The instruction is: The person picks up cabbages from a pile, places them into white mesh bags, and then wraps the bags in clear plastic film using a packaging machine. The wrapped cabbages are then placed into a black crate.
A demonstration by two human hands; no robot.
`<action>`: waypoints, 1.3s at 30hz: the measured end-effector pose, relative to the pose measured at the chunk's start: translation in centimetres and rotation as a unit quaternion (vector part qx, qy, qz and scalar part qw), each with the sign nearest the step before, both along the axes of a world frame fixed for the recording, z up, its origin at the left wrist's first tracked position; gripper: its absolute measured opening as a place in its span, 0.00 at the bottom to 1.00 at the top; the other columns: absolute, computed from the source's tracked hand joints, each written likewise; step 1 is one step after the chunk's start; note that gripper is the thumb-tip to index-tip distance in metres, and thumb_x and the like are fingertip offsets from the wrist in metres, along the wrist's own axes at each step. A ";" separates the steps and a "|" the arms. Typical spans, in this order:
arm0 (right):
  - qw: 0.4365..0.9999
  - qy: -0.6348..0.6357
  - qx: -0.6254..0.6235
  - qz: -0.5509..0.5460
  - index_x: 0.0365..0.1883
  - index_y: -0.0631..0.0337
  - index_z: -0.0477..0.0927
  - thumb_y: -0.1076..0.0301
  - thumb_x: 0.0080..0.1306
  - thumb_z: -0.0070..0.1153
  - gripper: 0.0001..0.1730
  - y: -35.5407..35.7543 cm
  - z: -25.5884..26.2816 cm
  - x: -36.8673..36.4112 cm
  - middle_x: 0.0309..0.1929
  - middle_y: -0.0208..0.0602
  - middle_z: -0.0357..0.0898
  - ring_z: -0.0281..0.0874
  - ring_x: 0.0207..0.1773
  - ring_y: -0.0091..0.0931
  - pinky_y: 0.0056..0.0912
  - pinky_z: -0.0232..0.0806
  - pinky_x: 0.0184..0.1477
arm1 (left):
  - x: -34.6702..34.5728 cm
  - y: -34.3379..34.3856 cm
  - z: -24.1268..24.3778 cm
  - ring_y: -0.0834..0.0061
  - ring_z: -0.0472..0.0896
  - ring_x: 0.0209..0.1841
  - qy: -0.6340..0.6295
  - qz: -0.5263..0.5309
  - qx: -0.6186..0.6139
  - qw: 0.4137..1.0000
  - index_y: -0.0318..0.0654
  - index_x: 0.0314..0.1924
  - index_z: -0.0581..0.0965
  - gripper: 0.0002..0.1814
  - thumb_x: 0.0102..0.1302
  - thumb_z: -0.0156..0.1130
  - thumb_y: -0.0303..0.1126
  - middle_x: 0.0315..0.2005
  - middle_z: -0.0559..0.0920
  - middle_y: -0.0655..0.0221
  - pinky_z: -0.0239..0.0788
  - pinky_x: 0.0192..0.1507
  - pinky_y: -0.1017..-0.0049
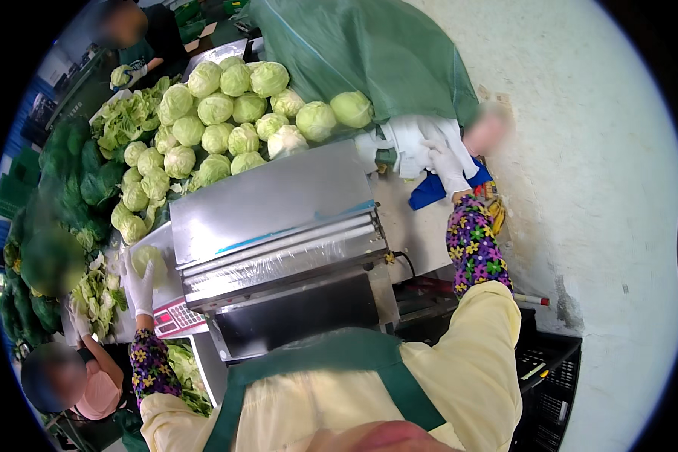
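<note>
A pale green cabbage (157, 263) lies on the metal plate of a weighing scale (172, 319). My left hand (140, 282), in a white glove, is against its left side, with the thumb spread from the fingers. Far to the right, my right hand (447, 165), also gloved in white, reaches onto a stack of white plastic bags (411, 148). Whether its fingers pinch a bag is hard to see. Between my arms stands a steel wrapping machine (271, 198), with clear film (277, 265) over its front rollers.
Several cabbages (216, 108) are heaped behind the machine, beside a large green sack (350, 51). A blue cloth (429, 191) lies by the right-hand wall (610, 169). Green net sacks (62, 164) and loose leaves (99, 294) are at left. Two people work there, one holding a cabbage (121, 75).
</note>
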State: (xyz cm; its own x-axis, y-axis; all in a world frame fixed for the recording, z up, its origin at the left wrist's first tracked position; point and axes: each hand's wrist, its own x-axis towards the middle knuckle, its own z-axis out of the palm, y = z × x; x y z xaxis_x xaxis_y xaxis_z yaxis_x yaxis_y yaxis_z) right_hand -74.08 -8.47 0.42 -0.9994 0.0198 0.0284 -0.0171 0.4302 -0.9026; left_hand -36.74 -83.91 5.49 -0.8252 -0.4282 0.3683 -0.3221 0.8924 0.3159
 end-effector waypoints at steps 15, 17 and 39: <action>0.798 0.454 0.246 0.310 0.39 0.59 0.82 0.66 0.68 0.62 0.07 -18.8 20.6 21.1 0.27 0.39 0.79 0.78 0.29 0.31 0.35 0.67 0.33 | -4.9 36.2 14.5 0.65 0.82 0.50 0.350 -0.301 0.205 0.863 0.37 0.65 0.72 0.31 0.62 0.71 0.32 0.56 0.80 0.58 0.75 0.50 0.70; 0.892 0.266 0.123 0.344 0.39 0.60 0.81 0.65 0.71 0.61 0.08 -21.2 19.6 24.9 0.25 0.33 0.77 0.75 0.28 0.21 0.29 0.65 0.31 | -4.3 38.5 12.0 0.70 0.81 0.48 0.244 -0.293 0.470 0.796 0.37 0.57 0.78 0.23 0.62 0.71 0.32 0.49 0.83 0.62 0.72 0.54 0.71; 0.784 -0.315 -0.357 0.398 0.41 0.58 0.73 0.66 0.76 0.48 0.06 -43.3 13.9 26.5 0.38 0.31 0.76 0.75 0.40 0.24 0.31 0.72 0.46 | 6.0 18.7 4.2 0.83 0.79 0.39 0.022 -0.209 0.800 0.562 0.36 0.46 0.78 0.10 0.71 0.60 0.35 0.34 0.81 0.73 0.72 0.41 0.79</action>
State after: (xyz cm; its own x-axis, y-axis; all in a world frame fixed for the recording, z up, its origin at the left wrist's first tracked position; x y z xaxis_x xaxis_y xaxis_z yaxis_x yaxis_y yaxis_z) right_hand -47.55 -51.73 14.36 -0.5135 -0.8320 -0.2099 0.5229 -0.1094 -0.8453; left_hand -30.77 -65.18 9.68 -0.9820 -0.0117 -0.1887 -0.1512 -0.5510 0.8207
